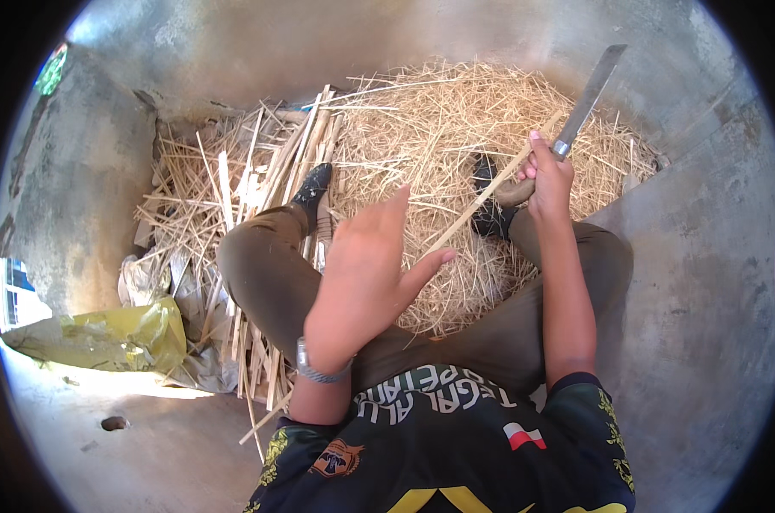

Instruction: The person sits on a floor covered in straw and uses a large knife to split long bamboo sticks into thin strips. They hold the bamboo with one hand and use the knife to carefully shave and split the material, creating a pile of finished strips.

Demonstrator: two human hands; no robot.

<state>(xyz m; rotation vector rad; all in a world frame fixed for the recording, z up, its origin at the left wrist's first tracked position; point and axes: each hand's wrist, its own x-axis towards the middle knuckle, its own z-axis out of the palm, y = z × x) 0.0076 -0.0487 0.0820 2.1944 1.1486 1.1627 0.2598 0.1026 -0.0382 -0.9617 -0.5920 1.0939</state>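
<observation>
My right hand point(550, 178) is closed round the curved wooden handle of a long-bladed knife point(588, 96), whose blade points up and away to the right. A thin pale strip point(480, 200), apparently bamboo, slants across the same hand under its thumb. Its lower end passes toward my left hand point(369, 261), which is slightly blurred. That hand is open, thumb apart from the fingers, with its back toward me. Whether the thumb touches the strip I cannot tell. Beneath both hands spreads a heap of fine pale shavings point(434, 120).
Split strips and sticks point(306, 141) lie piled left of the shavings. My legs point(263, 261) are bent on either side of the heap. A yellow plastic sack point(105, 338) rests at the left, above a small hole point(115, 423) in the floor. Grey walls point(259, 47) surround the spot.
</observation>
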